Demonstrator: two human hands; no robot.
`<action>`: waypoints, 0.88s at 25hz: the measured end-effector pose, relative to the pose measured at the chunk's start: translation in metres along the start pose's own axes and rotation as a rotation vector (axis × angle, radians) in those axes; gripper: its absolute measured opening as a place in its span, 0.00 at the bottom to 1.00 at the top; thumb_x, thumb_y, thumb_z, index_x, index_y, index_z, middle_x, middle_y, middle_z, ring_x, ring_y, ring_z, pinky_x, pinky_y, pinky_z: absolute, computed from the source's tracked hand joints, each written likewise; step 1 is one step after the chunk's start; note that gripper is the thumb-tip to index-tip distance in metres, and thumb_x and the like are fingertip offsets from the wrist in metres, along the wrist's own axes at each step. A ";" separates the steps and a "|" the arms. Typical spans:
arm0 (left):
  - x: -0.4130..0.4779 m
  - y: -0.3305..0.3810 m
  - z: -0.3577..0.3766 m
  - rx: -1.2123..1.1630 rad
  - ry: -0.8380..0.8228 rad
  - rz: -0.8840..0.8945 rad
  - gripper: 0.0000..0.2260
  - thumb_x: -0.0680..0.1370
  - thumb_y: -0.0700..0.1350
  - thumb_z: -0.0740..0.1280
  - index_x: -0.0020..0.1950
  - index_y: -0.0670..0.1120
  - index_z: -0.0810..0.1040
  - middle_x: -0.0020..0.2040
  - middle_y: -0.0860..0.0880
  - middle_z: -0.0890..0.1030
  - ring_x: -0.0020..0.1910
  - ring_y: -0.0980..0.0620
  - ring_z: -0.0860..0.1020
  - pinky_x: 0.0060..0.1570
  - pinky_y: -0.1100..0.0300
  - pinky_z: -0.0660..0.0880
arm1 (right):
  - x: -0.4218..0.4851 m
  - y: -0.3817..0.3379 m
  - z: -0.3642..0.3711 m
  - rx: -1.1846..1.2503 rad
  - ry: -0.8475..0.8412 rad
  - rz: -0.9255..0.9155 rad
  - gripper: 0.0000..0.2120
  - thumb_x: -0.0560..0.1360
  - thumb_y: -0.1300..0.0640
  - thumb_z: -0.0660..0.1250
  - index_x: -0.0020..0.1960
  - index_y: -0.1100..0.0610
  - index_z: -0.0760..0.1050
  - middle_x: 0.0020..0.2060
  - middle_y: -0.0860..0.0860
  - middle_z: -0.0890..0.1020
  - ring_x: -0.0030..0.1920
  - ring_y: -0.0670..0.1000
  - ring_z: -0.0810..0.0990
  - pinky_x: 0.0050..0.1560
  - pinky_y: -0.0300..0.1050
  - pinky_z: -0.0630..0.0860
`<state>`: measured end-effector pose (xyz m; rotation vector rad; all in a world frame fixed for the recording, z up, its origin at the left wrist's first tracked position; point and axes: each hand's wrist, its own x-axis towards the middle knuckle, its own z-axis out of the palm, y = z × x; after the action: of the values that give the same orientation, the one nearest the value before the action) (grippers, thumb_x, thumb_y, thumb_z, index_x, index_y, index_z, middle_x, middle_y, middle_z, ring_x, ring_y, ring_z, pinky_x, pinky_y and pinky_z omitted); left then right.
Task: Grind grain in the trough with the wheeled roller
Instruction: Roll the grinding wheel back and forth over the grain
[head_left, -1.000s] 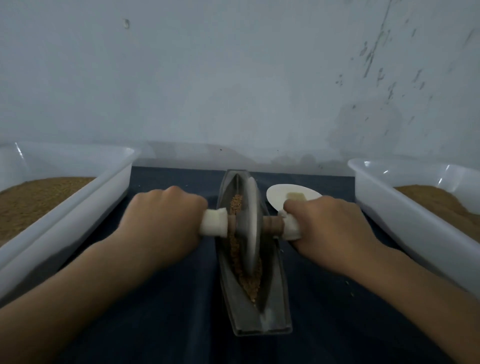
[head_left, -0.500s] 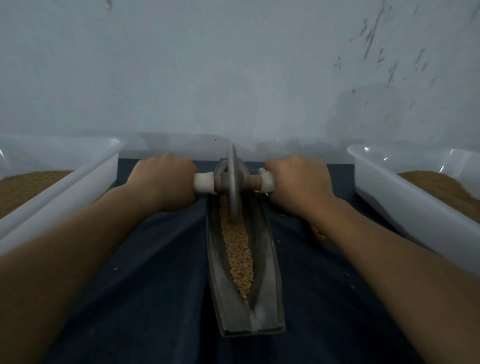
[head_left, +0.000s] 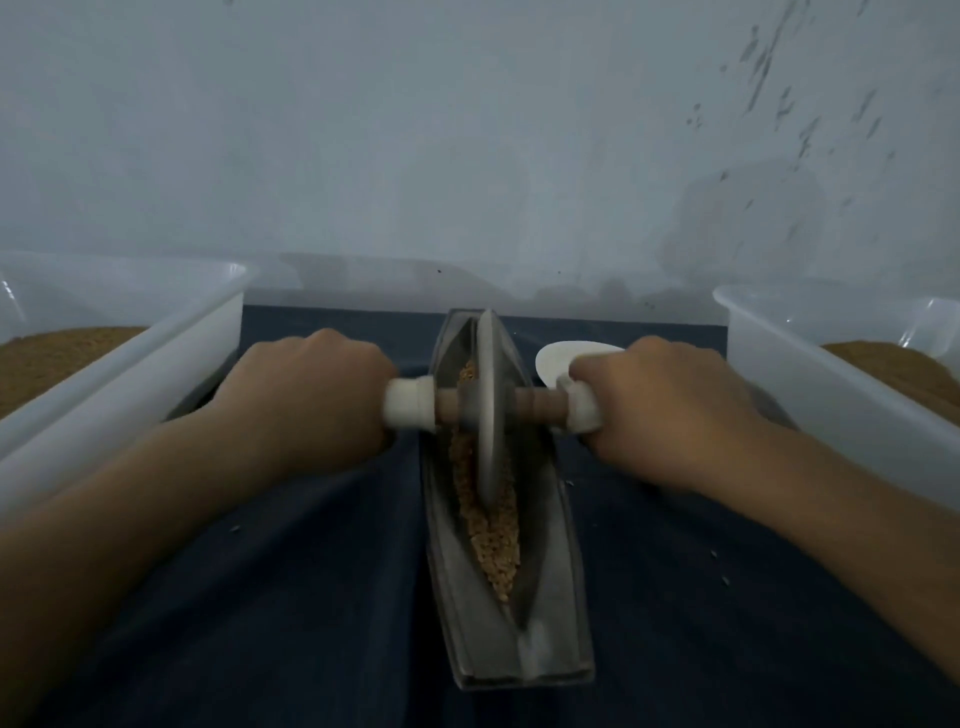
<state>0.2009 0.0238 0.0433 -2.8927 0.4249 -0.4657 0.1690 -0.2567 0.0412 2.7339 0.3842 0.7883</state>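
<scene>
Head cam, looking down: tan grain (head_left: 491, 535) lies in a strip along the groove of a long grey metal trough (head_left: 558, 577), which sits lengthwise on a dark blue cloth (head_left: 285, 597), centre frame. Wheeled roller (head_left: 487, 410) stands upright in the groove, disc edge in the grain, nearer the trough's far end. Its axle crosses the trough w/ a white grip (head_left: 410, 410) each side. Left hand (head_left: 306, 400) is clenched round the left grip, right hand (head_left: 660, 410) round the right one. Small white dish (head_left: 556, 358) lies just beyond the right hand. White plastic tub (head_left: 156, 353) w/ brown meal (head_left: 52, 358) at left, a second tub (head_left: 831, 384) at right, pale wall (head_left: 415, 156) behind
</scene>
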 end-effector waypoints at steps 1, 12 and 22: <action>0.012 0.004 0.004 0.032 0.098 -0.029 0.08 0.71 0.59 0.66 0.44 0.57 0.77 0.34 0.55 0.72 0.33 0.51 0.74 0.33 0.58 0.68 | 0.017 0.000 0.012 0.002 -0.007 0.037 0.13 0.65 0.46 0.72 0.35 0.45 0.66 0.26 0.43 0.67 0.25 0.45 0.66 0.26 0.38 0.57; -0.029 0.002 -0.002 -0.012 0.131 0.000 0.10 0.72 0.61 0.65 0.40 0.58 0.68 0.32 0.57 0.67 0.30 0.54 0.67 0.31 0.59 0.66 | -0.002 -0.003 -0.015 0.103 -0.075 -0.017 0.09 0.65 0.45 0.67 0.39 0.45 0.69 0.27 0.43 0.69 0.26 0.43 0.67 0.25 0.39 0.56; 0.045 0.013 0.006 0.089 0.180 -0.096 0.05 0.77 0.51 0.66 0.48 0.53 0.79 0.37 0.50 0.71 0.34 0.48 0.71 0.32 0.56 0.64 | 0.051 -0.013 0.037 0.042 0.097 0.141 0.08 0.75 0.45 0.68 0.45 0.49 0.74 0.35 0.49 0.79 0.33 0.56 0.75 0.30 0.42 0.58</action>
<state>0.2406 -0.0019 0.0469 -2.8050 0.2832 -0.7442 0.2291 -0.2353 0.0309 2.7927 0.2318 0.9624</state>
